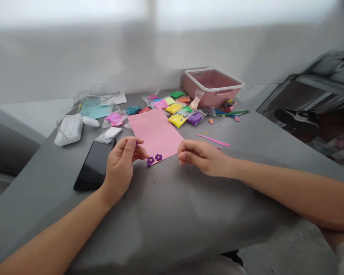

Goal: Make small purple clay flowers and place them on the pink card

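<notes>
A pink sheet lies on the grey table, with small purple flowers with yellow centres at its near left corner. My left hand is just left of that corner, thumb and forefinger pinching a small purple piece. At the sheet's near right corner, my right hand has its fingers pressed together; whatever they hold, if anything, is hidden. To the right of the sheet lies a pink modelling knife. Packets of coloured clay, among them a yellow one, lie behind the sheet.
A black phone lies beside my left hand. Farther left are a white power strip and cables. At the back stand a pink basket and, nearby, green and blue tools. A white packet touches the phone's far end.
</notes>
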The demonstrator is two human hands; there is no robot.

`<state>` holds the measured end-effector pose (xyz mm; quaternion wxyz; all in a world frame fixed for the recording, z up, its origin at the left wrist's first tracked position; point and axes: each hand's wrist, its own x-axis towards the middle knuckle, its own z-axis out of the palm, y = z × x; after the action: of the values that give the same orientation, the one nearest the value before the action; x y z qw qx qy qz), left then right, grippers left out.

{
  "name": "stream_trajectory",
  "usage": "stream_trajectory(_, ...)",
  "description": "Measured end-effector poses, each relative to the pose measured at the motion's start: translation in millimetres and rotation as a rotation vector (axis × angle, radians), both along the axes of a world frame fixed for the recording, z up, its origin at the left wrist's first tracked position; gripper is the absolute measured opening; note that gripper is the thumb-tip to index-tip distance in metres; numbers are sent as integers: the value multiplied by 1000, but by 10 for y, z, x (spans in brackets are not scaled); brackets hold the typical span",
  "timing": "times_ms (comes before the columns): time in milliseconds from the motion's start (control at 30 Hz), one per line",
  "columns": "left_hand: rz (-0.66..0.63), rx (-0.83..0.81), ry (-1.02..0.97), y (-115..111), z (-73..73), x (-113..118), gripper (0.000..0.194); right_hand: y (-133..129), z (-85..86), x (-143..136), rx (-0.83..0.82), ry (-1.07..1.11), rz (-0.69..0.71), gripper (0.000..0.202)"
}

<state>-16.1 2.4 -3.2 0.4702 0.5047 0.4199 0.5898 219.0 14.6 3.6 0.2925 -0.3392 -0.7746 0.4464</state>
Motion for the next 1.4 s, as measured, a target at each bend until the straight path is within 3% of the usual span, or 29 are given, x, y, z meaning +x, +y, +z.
stream_trajectory(433, 13, 6, 3, 6, 7, 8, 25, -20, -26, -22, -104, 86, 45, 22)
stream_trajectory(700, 14, -3, 11, 1, 11, -2, 22, 6, -36, -15, -220, 291, 48, 38)
stream_trajectory(833, 13, -3, 18, -6, 15, 3, 22, 2, -43, -12, -242, 305, 10, 35)
stream_trajectory(967, 11, -2, 25, -6, 15, 3, 21, -13, -47, -9, -149, 204, -48, 31)
stream_trajectory(1100, 16, -9, 29, -3, 13, 7, 21, 0, -31, 6, -19, 82, 26, 27)
stream_trajectory(1267, 12, -5, 20, -9, 20, 9, 21, 38, -50, 11, 170, 103, 101, 16)
stream_trajectory(1400, 12, -8, 26, -13, 31, 14, 21, 34, -91, 1, 109, 120, 112, 16)
